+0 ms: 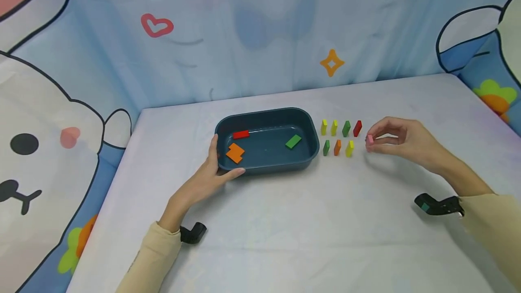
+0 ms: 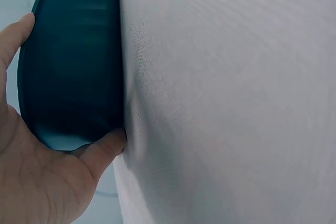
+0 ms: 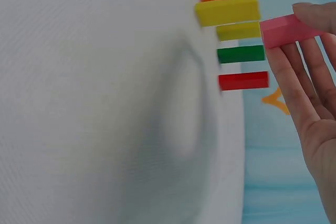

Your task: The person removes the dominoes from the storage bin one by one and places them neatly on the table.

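A dark teal plastic tray (image 1: 264, 166) stands on the table with a red block (image 1: 241, 134), two overlapping orange blocks (image 1: 235, 153) and a green block (image 1: 293, 141) lying flat inside. My left hand (image 1: 207, 175) rests against its left end, fingers along that end and thumb stretched along the front wall; the left wrist view shows them spread about the corner. To the right, my right hand (image 1: 400, 141) pinches a small pink block (image 3: 286, 30) between thumb and fingers. It is just right of two rows of standing blocks.
The far row has two yellow blocks, a green one (image 1: 346, 128) and a red one (image 1: 357, 128). Nearer stand a green block (image 1: 326, 148), an orange block (image 1: 337, 147) and a yellow block (image 1: 350, 148). A printed blue curtain (image 1: 260, 35) hangs behind the white-covered table (image 1: 293, 238).
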The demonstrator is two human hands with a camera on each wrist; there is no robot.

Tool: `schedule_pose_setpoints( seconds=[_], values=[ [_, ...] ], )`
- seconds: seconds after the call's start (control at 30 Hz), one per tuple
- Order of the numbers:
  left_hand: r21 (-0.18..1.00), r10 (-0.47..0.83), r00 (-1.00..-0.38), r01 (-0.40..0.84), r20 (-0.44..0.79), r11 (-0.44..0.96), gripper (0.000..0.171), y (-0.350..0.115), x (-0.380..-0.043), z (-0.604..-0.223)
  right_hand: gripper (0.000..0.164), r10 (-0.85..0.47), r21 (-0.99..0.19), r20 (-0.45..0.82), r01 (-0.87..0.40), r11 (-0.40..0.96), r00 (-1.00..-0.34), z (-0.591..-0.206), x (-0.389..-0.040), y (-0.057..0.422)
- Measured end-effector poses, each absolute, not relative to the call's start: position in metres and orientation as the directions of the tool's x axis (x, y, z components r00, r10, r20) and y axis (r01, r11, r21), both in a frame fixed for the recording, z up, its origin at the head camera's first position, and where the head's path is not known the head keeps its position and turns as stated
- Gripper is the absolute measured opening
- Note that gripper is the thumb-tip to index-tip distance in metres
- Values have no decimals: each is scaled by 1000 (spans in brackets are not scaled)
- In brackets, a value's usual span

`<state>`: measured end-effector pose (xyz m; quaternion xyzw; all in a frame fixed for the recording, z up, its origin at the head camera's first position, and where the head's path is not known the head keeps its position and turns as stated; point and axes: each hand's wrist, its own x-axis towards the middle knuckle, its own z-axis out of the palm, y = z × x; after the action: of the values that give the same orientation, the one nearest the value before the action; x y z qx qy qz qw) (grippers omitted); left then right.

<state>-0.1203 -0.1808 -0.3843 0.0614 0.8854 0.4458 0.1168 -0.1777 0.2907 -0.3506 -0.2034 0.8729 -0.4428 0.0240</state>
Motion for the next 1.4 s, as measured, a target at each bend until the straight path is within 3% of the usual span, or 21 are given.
schedule_pose_setpoints(
  seconds=[0.53,1.4],
  values=[
    [804,215,-964,1,-157,594,119,-178,-122,-386,27,-321,-728,44,-250,639,-946,-373,-195,294],
    [802,203,-968,5,-145,597,118,-181,-123,-386,34,-291,-709,-20,-192,678,-956,-379,-200,289]
  ],
)
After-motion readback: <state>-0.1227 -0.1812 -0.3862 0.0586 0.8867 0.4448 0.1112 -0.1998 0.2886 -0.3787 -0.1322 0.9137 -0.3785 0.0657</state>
